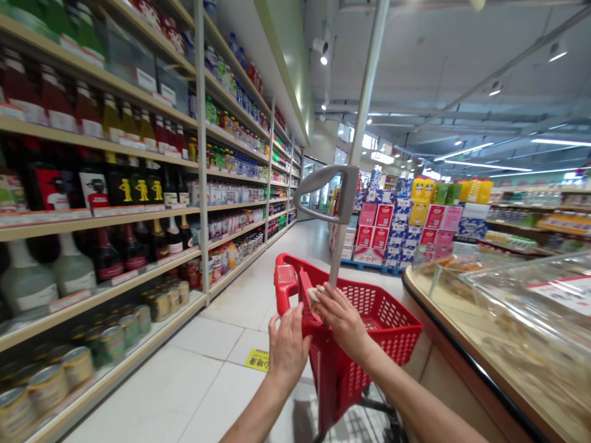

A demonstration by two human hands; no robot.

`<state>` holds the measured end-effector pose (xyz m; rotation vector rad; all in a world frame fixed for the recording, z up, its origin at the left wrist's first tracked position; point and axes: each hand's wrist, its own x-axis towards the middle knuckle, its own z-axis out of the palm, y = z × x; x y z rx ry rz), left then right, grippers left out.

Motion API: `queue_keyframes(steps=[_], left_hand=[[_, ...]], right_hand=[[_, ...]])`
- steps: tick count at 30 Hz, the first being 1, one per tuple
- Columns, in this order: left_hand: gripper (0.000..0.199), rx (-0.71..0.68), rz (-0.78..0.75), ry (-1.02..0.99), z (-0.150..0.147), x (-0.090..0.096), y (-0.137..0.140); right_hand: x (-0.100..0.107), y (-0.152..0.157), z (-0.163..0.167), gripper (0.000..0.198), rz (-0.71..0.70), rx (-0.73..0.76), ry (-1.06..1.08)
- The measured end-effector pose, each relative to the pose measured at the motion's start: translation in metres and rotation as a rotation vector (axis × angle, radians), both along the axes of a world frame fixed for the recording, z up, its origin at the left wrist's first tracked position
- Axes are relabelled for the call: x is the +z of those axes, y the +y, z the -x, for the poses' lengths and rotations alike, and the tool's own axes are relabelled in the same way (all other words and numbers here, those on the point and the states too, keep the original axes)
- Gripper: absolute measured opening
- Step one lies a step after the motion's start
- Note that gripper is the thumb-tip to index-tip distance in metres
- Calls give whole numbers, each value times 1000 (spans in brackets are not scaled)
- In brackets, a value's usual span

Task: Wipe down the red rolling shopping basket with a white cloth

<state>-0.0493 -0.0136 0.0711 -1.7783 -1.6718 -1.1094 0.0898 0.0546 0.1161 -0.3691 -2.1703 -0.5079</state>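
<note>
bare left hand (pixel 290 344), bare right hand (pixel 345 320), slim fingers (pixel 330 300), bare left forearm (pixel 253 403), bare right forearm (pixel 415 392), both tapering

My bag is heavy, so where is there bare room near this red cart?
Bare tiled floor lies between the shelves and the red cart, with a yellow sticker on it. Crowded: the cart's handle, with the left hand and right hand close by, and the shelves, lined with bottles and cans.

The head camera looks forward over the cart (pixel 323 375).

Pale wad (pixel 313 296) partly hidden under right hand (pixel 342 317).
</note>
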Motion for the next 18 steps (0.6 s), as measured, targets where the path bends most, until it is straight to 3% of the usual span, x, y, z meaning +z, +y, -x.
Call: queue_keyframes(steps=[4, 6, 8, 12, 18], left_hand=[[53, -111, 18, -39, -12, 2, -9], [52, -234, 66, -44, -10, 7, -10], [47, -260, 125, -80, 0, 13, -4], [41, -104, 214, -130, 14, 15, 17], [44, -69, 174, -58, -4, 5, 18]], right_hand=[[-56, -23, -21, 41, 139, 15, 62], [-70, -35, -32, 41, 194, -28, 166], [-74, -46, -38, 38, 281, -73, 277], [-68, -60, -35, 34, 442, -172, 441], [-55, -69, -16, 39, 418, -183, 488]])
